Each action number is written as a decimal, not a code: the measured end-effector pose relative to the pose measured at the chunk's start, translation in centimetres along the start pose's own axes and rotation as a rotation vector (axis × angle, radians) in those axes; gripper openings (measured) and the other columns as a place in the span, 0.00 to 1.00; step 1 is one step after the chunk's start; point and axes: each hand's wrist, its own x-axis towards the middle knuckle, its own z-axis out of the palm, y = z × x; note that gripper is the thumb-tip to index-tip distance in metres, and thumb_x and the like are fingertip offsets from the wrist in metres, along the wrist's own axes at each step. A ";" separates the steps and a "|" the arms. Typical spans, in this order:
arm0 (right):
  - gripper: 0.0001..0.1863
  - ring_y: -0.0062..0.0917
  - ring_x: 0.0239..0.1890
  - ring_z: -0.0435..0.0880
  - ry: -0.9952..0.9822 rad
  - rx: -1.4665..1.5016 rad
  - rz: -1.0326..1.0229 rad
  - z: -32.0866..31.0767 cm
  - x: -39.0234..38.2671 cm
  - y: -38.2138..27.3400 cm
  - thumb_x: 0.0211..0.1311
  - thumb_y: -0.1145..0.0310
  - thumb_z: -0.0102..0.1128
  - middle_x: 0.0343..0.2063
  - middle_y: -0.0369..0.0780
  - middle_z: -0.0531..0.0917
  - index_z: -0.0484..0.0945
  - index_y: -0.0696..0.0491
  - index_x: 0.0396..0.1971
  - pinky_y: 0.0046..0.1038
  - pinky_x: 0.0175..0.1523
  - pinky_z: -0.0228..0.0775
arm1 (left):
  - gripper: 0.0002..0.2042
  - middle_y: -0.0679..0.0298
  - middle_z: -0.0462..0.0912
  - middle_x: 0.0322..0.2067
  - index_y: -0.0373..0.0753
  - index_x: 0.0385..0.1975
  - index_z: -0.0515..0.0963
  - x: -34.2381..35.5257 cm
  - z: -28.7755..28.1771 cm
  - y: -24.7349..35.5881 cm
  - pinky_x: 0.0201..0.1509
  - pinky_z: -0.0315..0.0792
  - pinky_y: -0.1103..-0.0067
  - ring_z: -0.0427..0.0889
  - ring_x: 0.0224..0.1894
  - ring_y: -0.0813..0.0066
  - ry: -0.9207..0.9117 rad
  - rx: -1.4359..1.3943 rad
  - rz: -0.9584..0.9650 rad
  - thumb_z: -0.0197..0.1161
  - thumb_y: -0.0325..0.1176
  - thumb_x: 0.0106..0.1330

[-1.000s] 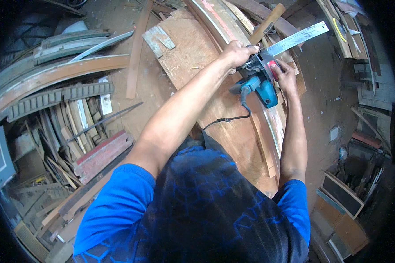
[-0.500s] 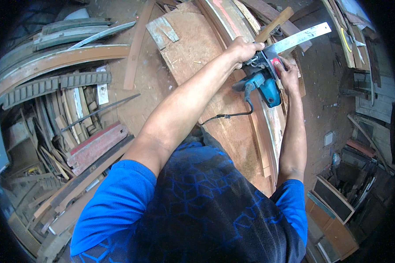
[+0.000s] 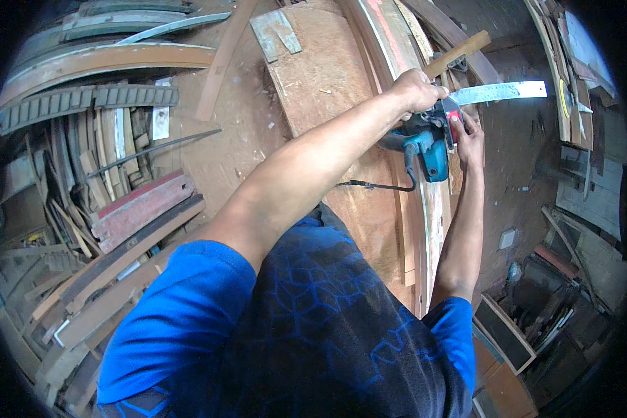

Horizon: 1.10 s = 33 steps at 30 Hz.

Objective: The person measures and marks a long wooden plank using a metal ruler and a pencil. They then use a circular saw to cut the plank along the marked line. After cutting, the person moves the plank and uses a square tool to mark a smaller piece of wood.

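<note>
My left hand [image 3: 416, 93] is closed on the dark upper part of a teal power tool [image 3: 434, 159] with a black cord [image 3: 376, 186], held over long boards [image 3: 430, 230]. My right hand [image 3: 469, 139] grips a red piece [image 3: 453, 120] at the tool's right side, thumb on it. A wide silver metal ruler [image 3: 504, 93] sticks out rightward from the tool's top; its inner end is hidden by the tool and my fingers. Beyond my left hand lies a wooden stick [image 3: 467, 49]. A plywood sheet [image 3: 320, 70] lies beneath, with a small weathered piece [image 3: 275, 35] on it.
Stacked curved boards [image 3: 104, 56], timber offcuts [image 3: 111, 160] and a red-painted plank [image 3: 139, 209] fill the left side. Boards [image 3: 578, 118] lean at the upper right. A dark framed panel [image 3: 505, 333] and more scrap stand at the lower right.
My hands, the tool and the ruler have shifted rightward and slightly down in view, with the ruler angled less upward. The surroundings on the left have moved up as the view shifted.
</note>
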 end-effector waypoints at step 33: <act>0.22 0.31 0.52 0.86 0.092 0.126 -0.031 1.2 -1.5 1.9 0.66 0.61 0.69 0.50 0.46 0.88 0.83 0.56 0.56 0.32 0.61 0.75 | 0.12 0.64 0.84 0.34 0.33 0.39 0.81 -0.5 -0.9 -1.5 0.34 0.78 0.78 0.83 0.31 0.77 -0.234 -0.048 -0.007 0.66 0.37 0.71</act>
